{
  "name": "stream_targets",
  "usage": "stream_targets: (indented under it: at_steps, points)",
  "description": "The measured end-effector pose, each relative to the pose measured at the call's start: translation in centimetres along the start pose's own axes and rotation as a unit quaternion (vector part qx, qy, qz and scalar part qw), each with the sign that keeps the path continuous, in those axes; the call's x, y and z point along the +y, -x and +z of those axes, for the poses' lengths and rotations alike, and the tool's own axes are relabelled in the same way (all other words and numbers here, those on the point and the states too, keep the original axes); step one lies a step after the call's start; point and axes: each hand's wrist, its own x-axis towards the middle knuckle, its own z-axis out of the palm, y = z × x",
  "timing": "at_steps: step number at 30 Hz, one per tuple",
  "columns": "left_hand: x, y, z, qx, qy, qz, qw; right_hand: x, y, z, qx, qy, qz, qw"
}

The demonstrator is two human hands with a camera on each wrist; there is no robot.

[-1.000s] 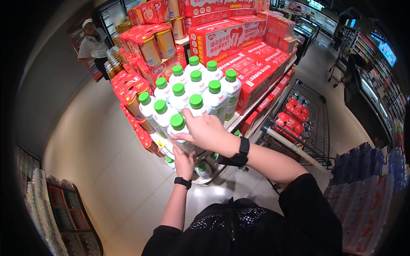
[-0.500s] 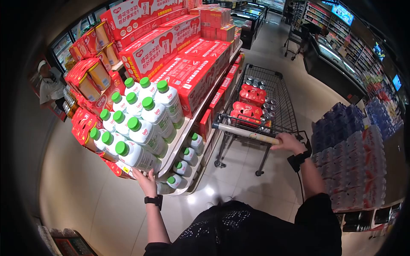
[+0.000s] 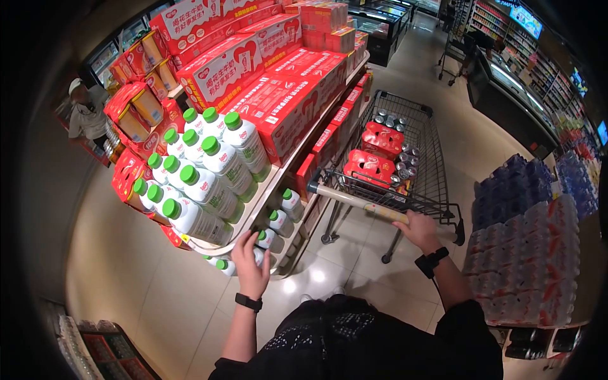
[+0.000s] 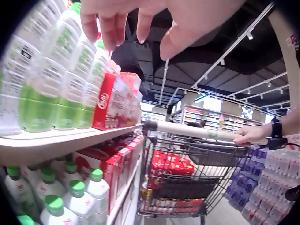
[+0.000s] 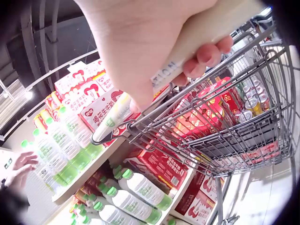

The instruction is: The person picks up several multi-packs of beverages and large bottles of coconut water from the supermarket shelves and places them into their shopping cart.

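My right hand (image 3: pixel 420 230) grips the pale handle bar (image 3: pixel 358 200) of a shopping cart; in the right wrist view its fingers (image 5: pixel 206 55) curl round the bar. Holding nothing, my left hand (image 3: pixel 251 269) hovers at the shelf edge (image 3: pixel 221 249), its fingers spread and loosely bent in the left wrist view. Close by on the shelf stands a cluster of white bottles with green caps (image 3: pixel 210 193). More such bottles (image 4: pixel 77 199) fill the lower shelf. Red can packs (image 3: pixel 372 166) and silver-topped cans (image 3: pixel 408 159) lie in the cart basket.
Behind the bottles, red cartons (image 3: pixel 285 101) are stacked along the shelf. Wrapped bottle packs (image 3: pixel 525 253) form a pile to the right of the cart. A person in a white cap (image 3: pixel 88 114) is at the far left, and a dark freezer case (image 3: pixel 506 101) lines the aisle.
My right hand left the bottles and took hold of the cart handle. My left hand came off the front bottle and moved right along the shelf edge. The view turned right.
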Motion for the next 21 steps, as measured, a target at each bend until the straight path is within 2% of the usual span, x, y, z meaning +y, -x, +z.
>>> stream_targets:
  at_steps: [6,11,14,15,18,19,21]
  points:
    - [1.0,-2.0,4.6,-0.152,0.054,0.112,0.981,-2.5,4.5,-0.8,0.007,-0.011,-0.008,1.000]
    - [0.2,-4.1,6.0,-0.212,0.072,0.250,0.942,-6.3,9.6,-1.3,0.003,-0.036,0.030,0.999]
    - [-2.1,-3.6,7.4,-0.291,0.075,0.305,0.904,-8.7,13.1,-1.0,0.024,-0.039,0.037,0.998]
    - [-2.2,-3.3,7.1,-0.265,0.071,0.338,0.900,-9.4,14.5,-0.7,0.033,-0.027,0.035,0.998]
    - [-3.1,-2.2,5.6,-0.366,0.062,0.339,0.865,-12.3,18.9,-0.2,0.026,-0.002,0.058,0.998]
    - [-3.8,-1.5,6.0,-0.290,0.056,0.401,0.867,-13.3,20.2,-0.3,0.019,0.005,0.068,0.997]
    - [-4.5,0.1,5.3,-0.341,0.060,0.410,0.843,-15.4,23.2,-0.3,0.014,0.001,0.082,0.997]
